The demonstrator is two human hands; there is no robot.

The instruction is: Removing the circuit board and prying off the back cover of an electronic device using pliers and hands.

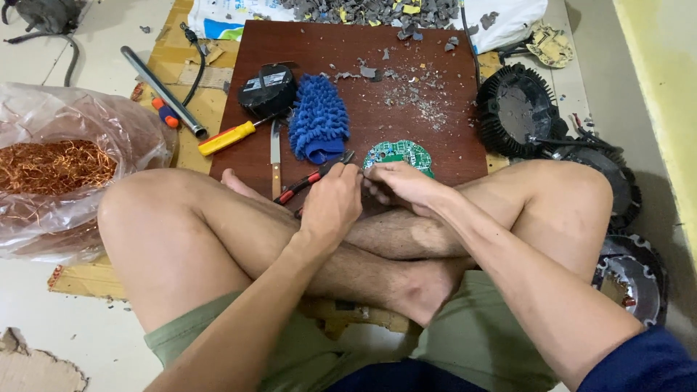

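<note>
I sit cross-legged at a dark red wooden board. My left hand grips red-handled pliers, whose jaws point toward a round green circuit board. My right hand holds that circuit board at its near edge, fingers curled over it. Both hands meet just above my crossed shins. The pliers' tips are partly hidden by my fingers.
On the board lie a blue fluffy mitt, a black round casing, a yellow-handled screwdriver, a knife and grey debris. A plastic bag of copper wire sits left. Black finned housings stand right. A metal pipe lies far left.
</note>
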